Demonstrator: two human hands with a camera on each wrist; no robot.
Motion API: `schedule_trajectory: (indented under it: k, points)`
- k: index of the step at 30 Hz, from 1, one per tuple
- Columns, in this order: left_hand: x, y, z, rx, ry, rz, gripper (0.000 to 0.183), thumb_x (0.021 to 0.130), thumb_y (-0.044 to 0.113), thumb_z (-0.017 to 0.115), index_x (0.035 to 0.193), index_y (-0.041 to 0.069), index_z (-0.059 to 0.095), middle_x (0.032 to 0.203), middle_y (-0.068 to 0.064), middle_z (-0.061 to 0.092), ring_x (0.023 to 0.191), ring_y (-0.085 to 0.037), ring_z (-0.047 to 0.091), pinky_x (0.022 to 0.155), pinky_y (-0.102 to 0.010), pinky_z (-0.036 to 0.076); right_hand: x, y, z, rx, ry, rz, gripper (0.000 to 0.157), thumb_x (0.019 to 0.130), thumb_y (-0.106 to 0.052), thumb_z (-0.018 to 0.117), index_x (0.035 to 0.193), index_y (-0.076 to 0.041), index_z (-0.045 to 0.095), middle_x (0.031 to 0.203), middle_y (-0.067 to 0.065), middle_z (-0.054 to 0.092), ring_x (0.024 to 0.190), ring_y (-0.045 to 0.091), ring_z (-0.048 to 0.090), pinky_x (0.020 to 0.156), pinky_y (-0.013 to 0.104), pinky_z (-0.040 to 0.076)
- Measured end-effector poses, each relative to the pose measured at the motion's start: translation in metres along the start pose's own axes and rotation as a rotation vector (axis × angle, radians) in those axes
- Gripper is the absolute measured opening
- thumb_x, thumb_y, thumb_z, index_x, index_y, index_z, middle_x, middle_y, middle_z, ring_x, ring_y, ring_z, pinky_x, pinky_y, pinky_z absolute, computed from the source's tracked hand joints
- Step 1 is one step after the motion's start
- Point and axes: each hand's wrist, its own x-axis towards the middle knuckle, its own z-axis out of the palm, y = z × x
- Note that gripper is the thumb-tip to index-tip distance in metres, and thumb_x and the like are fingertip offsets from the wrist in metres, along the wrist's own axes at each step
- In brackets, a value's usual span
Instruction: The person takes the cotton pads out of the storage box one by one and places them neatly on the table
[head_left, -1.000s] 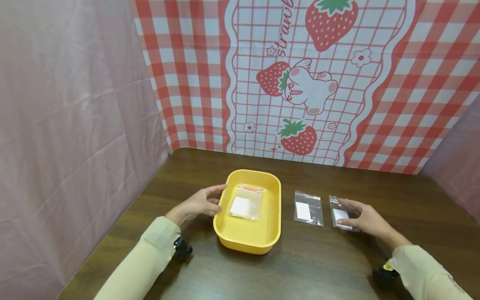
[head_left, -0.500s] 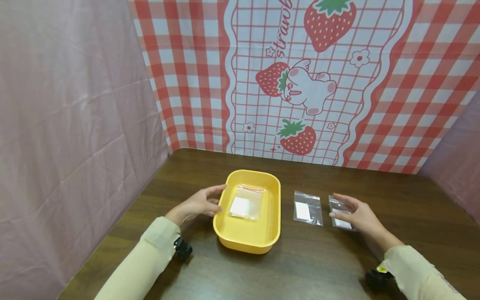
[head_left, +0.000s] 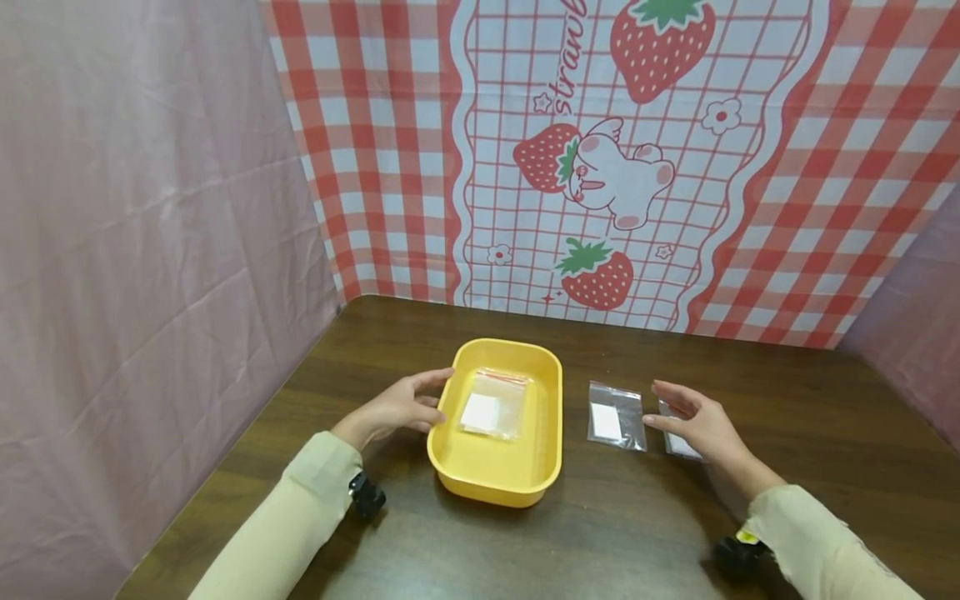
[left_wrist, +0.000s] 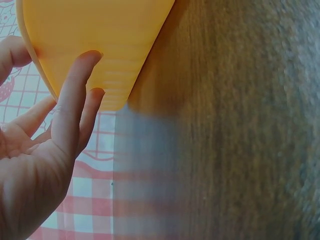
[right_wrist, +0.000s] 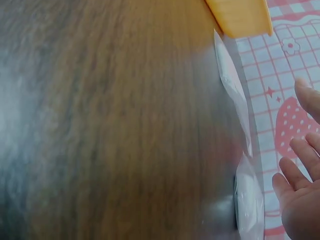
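Note:
At the left, my left hand (head_left: 397,408) holds the near-left wall of a yellow plastic tray (head_left: 501,482). The left wrist view shows the thumb at the rim and several fingertips against the outer wall of the tray (left_wrist: 122,30). Inside lies a clear zip bag (head_left: 512,404) with a red strip and a white square piece. To the right, a second zip bag (head_left: 632,417) with a white piece lies flat. My right hand (head_left: 705,425) hovers with fingers spread and nothing held, partly covering a third zip bag (head_left: 678,447).
A brown wooden table (head_left: 600,533) bears everything. Behind it hangs a red-and-white checked strawberry cloth (head_left: 405,167); a pink curtain (head_left: 150,250) closes the left side. Black wrist cameras (head_left: 367,496) sit under the cuffs.
My right hand has moved left, from over the rightmost zip bag toward the middle one, with its fingers apart. That bag stays on the table. My left hand and the tray keep still.

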Motion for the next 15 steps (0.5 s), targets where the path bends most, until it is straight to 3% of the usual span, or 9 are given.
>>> schedule_trajectory:
  k: [3,7,11,15]
  points:
    - [0.000,0.000,0.000,-0.005,-0.004,-0.002,0.074,0.080,-0.006,0.065,0.145,0.010,0.034,0.139,-0.021,0.039,0.110,-0.029,0.055,0.074,-0.039,0.054,0.004,-0.002,0.002,0.003,-0.018,0.015,0.065,0.082,-0.022,0.072,0.134,0.005,0.044,0.131,0.023,0.049,0.118,0.028,0.048,0.090,0.022,0.044]
    - [-0.001,0.001,0.000,-0.009,-0.007,-0.004,0.074,0.080,-0.006,0.064,0.145,0.011,0.033,0.139,-0.021,0.040,0.110,-0.029,0.055,0.074,-0.039,0.054,0.009,-0.006,0.005,0.021,-0.034,0.024,0.068,0.082,-0.025,0.072,0.135,0.005,0.042,0.131,0.024,0.048,0.120,0.037,0.045,0.088,0.020,0.045]
    - [-0.001,0.001,0.000,-0.003,0.003,-0.008,0.073,0.080,-0.006,0.065,0.145,0.012,0.034,0.139,-0.020,0.040,0.109,-0.029,0.055,0.074,-0.038,0.054,0.014,-0.011,0.009,0.052,-0.041,0.036,0.069,0.081,-0.028,0.073,0.136,0.003,0.043,0.132,0.023,0.048,0.120,0.037,0.045,0.080,0.010,0.042]
    - [-0.002,0.001,0.000,0.002,0.004,-0.008,0.073,0.080,-0.006,0.065,0.145,0.012,0.034,0.140,-0.019,0.040,0.110,-0.029,0.055,0.074,-0.039,0.054,0.021,-0.018,0.014,0.105,-0.052,0.032,0.069,0.081,-0.025,0.073,0.135,0.004,0.043,0.133,0.023,0.047,0.121,0.038,0.043,0.082,0.012,0.043]
